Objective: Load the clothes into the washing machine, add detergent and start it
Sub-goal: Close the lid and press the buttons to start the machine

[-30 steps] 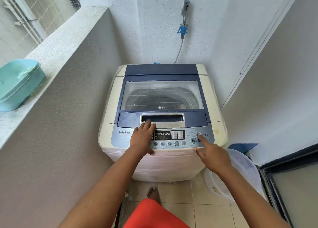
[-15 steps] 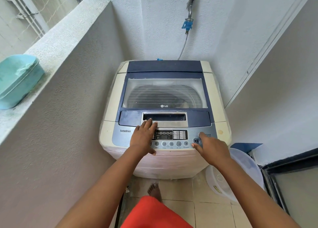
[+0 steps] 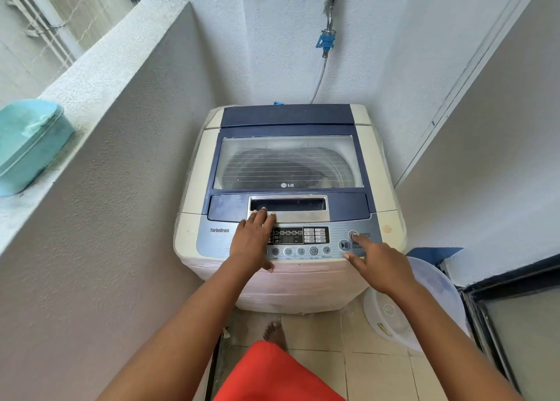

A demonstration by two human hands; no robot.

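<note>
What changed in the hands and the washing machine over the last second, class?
The right hand dropped its index finger from the power button towards the start/pause button, then returned to the power button. The left hand stayed flat on the control panel, gripping nothing. The lid stayed shut.

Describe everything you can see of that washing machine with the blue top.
The cream, top-loading washing machine stands on tiled floor in a wall corner. Its dark blue lid with a clear window is shut. The left hand rests flat on the blue-grey control panel; the right hand points a finger at the round power button.
</note>
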